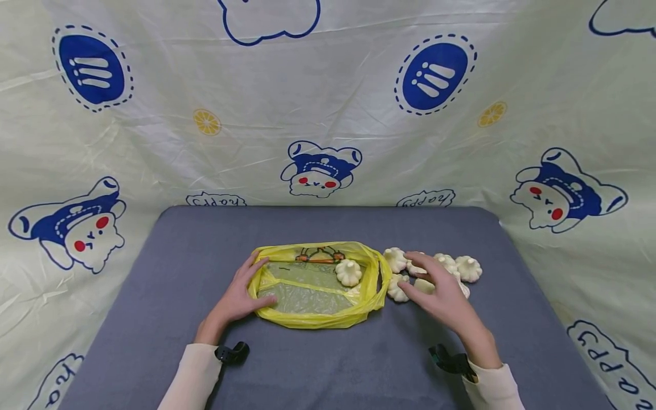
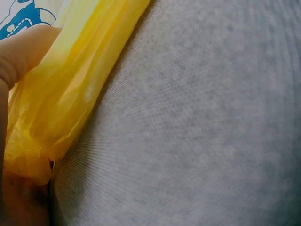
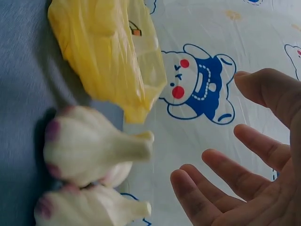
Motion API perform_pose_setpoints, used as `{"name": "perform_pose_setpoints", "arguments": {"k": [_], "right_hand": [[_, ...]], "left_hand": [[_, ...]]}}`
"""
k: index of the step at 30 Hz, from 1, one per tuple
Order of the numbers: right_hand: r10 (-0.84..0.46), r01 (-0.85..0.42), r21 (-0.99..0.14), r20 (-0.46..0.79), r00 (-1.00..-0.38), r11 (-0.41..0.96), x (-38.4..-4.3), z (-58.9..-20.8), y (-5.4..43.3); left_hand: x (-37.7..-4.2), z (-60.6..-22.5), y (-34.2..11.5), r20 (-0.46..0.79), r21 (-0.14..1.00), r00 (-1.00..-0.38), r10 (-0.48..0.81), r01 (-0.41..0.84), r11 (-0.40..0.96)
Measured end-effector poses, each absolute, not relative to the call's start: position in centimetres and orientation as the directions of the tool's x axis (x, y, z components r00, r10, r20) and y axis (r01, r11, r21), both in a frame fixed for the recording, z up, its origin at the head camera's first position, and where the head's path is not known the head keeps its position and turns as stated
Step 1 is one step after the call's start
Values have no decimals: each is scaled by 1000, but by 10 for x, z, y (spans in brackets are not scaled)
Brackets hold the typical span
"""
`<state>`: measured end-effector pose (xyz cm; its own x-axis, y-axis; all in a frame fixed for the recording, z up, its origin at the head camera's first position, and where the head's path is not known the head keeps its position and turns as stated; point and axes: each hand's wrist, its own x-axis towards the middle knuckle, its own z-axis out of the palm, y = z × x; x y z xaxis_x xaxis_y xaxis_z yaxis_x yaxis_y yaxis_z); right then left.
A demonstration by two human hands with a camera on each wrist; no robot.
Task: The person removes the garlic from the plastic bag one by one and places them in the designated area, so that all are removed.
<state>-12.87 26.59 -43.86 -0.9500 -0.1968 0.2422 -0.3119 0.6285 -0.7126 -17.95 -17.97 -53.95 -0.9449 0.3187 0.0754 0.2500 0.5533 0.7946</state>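
Note:
A yellow plastic bag (image 1: 323, 319) lies spread with its mouth upward, one garlic bulb (image 1: 348, 273) inside near its right end. My left hand (image 1: 241, 293) grips the bag's left rim, thumb and fingertips over the edge. In the left wrist view, the thumb (image 2: 28, 49) lies across the yellow film. Over a cluster of garlic bulbs (image 1: 394, 260) right of the bag is my right hand (image 1: 443, 296), fingers spread and partly covering several bulbs. The right wrist view shows this hand holding nothing, with a purple-tinged garlic bulb (image 3: 89, 146) beside the bag.
A grey cloth-covered table (image 1: 205, 228) bears everything. Behind it hangs a pale printed curtain (image 1: 338, 85) with blue bear drawings, reaching round both sides. Dark straps (image 1: 233, 353) circle both wrists below the light sleeves.

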Motion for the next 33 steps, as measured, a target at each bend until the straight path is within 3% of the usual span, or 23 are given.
{"name": "perform_pose_setpoints", "arguments": {"k": [16,33], "right_hand": [[-260,-257,-831,142,-955,493,-147,-447,231],[-440,-241,-828,-8,-898,507,-168,-448,207]], "left_hand": [[-178,-537,-180,72,794,-946,315,245,557],[-178,-536,-179,65,794,-945,320,243,557]]}}
